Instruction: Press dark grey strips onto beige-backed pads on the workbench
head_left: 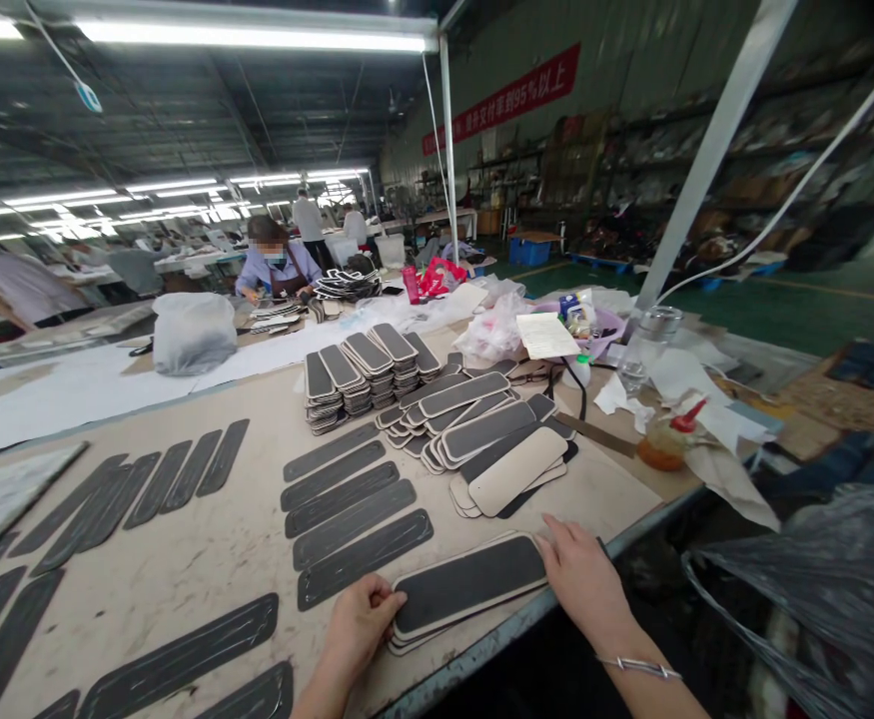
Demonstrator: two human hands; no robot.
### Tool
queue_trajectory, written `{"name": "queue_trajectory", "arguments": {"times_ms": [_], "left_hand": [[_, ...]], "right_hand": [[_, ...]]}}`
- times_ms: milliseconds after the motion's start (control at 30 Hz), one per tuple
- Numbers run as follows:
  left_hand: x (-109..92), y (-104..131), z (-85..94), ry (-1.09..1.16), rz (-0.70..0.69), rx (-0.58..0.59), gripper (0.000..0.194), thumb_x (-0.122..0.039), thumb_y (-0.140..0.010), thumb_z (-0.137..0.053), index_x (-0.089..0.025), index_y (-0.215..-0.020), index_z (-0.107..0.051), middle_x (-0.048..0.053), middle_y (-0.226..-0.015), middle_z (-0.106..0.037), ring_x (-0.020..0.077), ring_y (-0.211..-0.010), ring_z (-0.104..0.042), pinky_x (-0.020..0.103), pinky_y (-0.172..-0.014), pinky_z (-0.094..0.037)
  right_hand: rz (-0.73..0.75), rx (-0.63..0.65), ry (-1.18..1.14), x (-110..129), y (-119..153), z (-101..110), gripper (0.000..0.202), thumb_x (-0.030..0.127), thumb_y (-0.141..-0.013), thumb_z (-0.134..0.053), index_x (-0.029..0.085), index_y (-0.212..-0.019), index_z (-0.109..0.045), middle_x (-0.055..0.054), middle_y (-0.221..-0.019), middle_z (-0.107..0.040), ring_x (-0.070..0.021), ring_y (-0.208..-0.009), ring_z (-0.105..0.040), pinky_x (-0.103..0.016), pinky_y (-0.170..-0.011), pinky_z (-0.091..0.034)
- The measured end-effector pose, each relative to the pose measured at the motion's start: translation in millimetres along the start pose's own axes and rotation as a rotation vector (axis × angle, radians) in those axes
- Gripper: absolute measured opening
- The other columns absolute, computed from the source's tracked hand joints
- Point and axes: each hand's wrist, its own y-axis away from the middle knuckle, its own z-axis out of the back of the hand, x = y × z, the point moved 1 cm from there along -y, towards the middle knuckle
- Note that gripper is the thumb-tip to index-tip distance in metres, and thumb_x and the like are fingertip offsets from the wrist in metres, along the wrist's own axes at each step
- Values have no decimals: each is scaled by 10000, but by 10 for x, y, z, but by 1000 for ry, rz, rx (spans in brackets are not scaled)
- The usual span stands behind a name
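Note:
Near the table's front edge lies a small stack of long, round-cornered panels, the top one a dark grey panel with a pale border (470, 584). My left hand (366, 619) pinches its left end between thumb and fingers. At the opposite end, my right hand (578, 569) grips the edge, its fingertips on the corner; part of its hold is hidden. Just beyond sits a loose pile topped by a plain beige panel (518, 469). Left of that, dark strips with shiny wet-looking streaks (366, 554) lie in a row.
Neat stacks of bordered panels (362, 364) stand farther back. More streaked dark strips (182, 649) cover the left side. A bottle of amber liquid with a red tip (668, 439) is at right. A co-worker (279, 262) sits across the table, beyond a white plastic bag (194, 335).

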Motion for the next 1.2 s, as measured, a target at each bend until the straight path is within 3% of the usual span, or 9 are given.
{"name": "queue_trajectory", "arguments": {"times_ms": [100, 300, 400, 633, 800, 933, 1000, 1067, 1200], "left_hand": [[73, -28, -11, -39, -14, 1, 185, -338, -767, -517, -193, -657, -483, -48, -440, -537, 110, -406, -511, 183, -405, -319], [104, -78, -10, -50, -37, -2, 258, -416, -742, -554, -198, -639, -463, -55, -444, -520, 115, -424, -511, 191, -426, -327], [52, -60, -5, -22, -30, 12, 240, -394, -736, -552, -198, -634, -458, -64, -435, -495, 108, -413, -489, 190, -417, -320], [-20, -15, -31, -31, 9, -6, 176, -309, -758, -502, -200, -634, -443, -68, -417, -483, 103, -382, -470, 187, -393, -311], [-72, 111, 34, -103, -45, -99, 137, -281, -782, -491, -191, -679, -489, -42, -487, -531, 123, -469, -533, 210, -467, -387], [-235, 431, 13, -221, -233, -281, 224, -256, -865, -383, -159, -940, -571, 74, -878, -642, 174, -847, -599, 295, -782, -462], [-369, 604, -131, -352, -447, -277, 344, -251, -885, -352, -139, -1166, -515, 127, -1169, -569, 206, -1103, -513, 350, -953, -399], [-493, 713, -340, -492, -628, -139, 484, -285, -872, -394, -131, -1330, -376, 133, -1388, -389, 250, -1293, -325, 413, -1057, -300], [-609, 711, -642, -650, -648, 45, 702, -433, -851, -417, -97, -1420, -179, 147, -1497, -101, 322, -1370, -51, 543, -1089, -167]], "right_hand": [[169, -3, 0, 397, 169, -78, 491, 332, -891, -380, 123, -1334, -393, -150, -1289, -476, -276, -1196, -403, -417, -1025, -305], [651, 461, -148, 1115, 510, -619, 678, 430, -862, -450, 175, -1425, -170, -73, -1480, -171, -233, -1356, -108, -453, -1113, -98], [632, 473, -87, 943, 483, -644, 687, 484, -863, -435, 183, -1423, -173, -51, -1483, -156, -210, -1360, -83, -433, -1121, -54], [229, 198, 238, 26, 217, -405, 627, 486, -901, -305, 134, -1412, -211, -69, -1479, -158, -219, -1353, -134, -448, -1101, -160], [275, 44, 295, -83, 249, -526, 637, 487, -893, -297, 110, -1404, -238, -90, -1464, -221, -244, -1343, -169, -485, -1076, -191], [324, -11, 322, -128, 260, -614, 664, 509, -882, -290, 99, -1402, -239, -91, -1452, -256, -246, -1340, -175, -489, -1060, -214], [349, -21, 346, -166, 259, -645, 668, 513, -884, -265, 90, -1401, -238, -92, -1454, -252, -246, -1342, -166, -491, -1053, -220], [367, -31, 365, -201, 258, -671, 674, 514, -886, -233, 75, -1398, -240, -103, -1454, -249, -252, -1341, -168, -498, -1045, -222], [397, -44, 375, -241, 255, -709, 691, 519, -879, -198, 57, -1390, -257, -125, -1447, -260, -272, -1337, -177, -510, -1032, -231]]}}
